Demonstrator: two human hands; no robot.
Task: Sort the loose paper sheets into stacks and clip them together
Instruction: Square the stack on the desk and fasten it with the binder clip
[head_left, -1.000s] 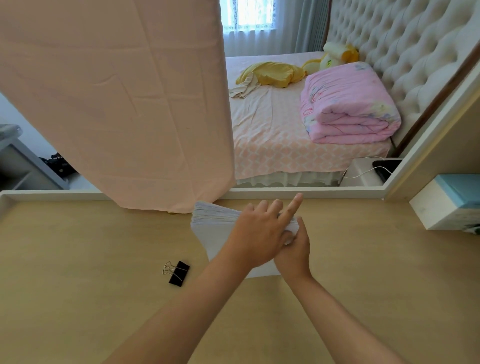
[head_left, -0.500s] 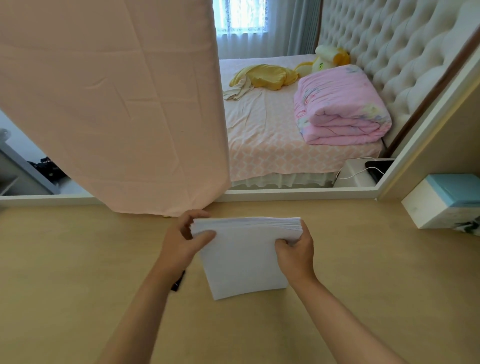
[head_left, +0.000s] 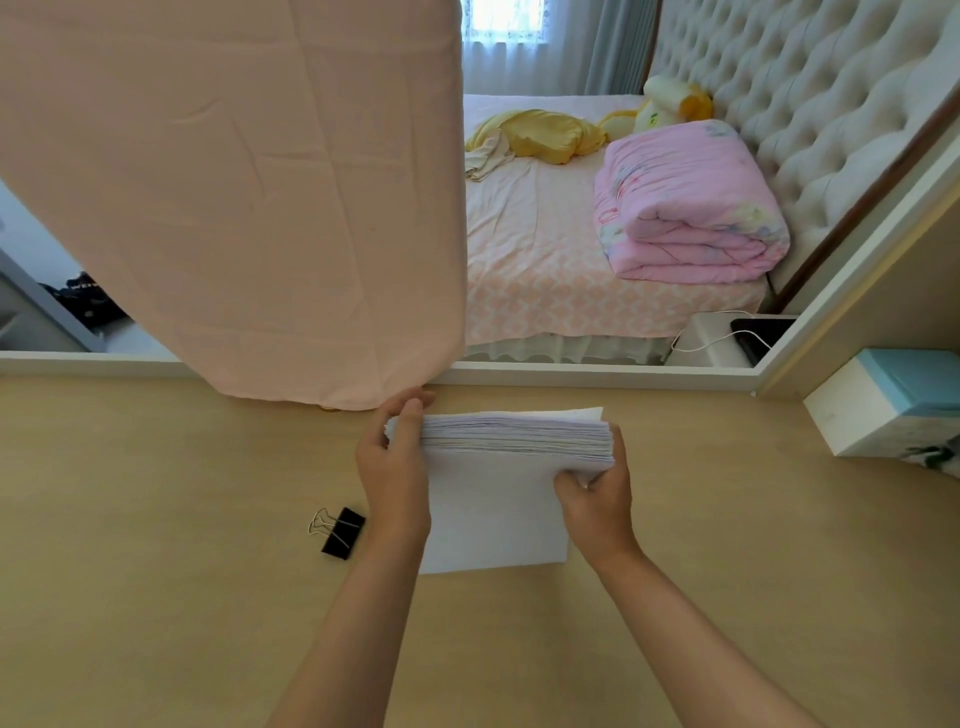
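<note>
Left fingers (head_left: 410, 415) are wrapped round the far left corner of the paper stack (head_left: 498, 504), with the left hand (head_left: 392, 478) flat along its left edge. The right hand (head_left: 597, 499) pinches the right edge, thumb on top and fingers underneath.

Diff vs 0.5 s ago:
- The stack is tipped up more, so the thick far edge faces the camera.
- The left thumb has moved off the top sheet to the side.
- The binder clip (head_left: 340, 532) was mostly under the left forearm and is now fully visible.

Vs 1 s ago, the left hand no longer reaches across to the right side.

The stack sits mid-desk, nearer the far edge. I can't tell whether its near edge touches the desk (head_left: 156, 597).

Edges and room:
- The pink cloth (head_left: 234, 182) hangs to the far edge, just beyond the left fingers.
- There is bare desk to the left of the clip and along the near edge.
- On the right, bare desk runs out to the white-and-teal box (head_left: 883, 415) at the far right corner, well apart from the stack.

Count: 1 clip, 2 hands, 1 stack, 1 box.
</note>
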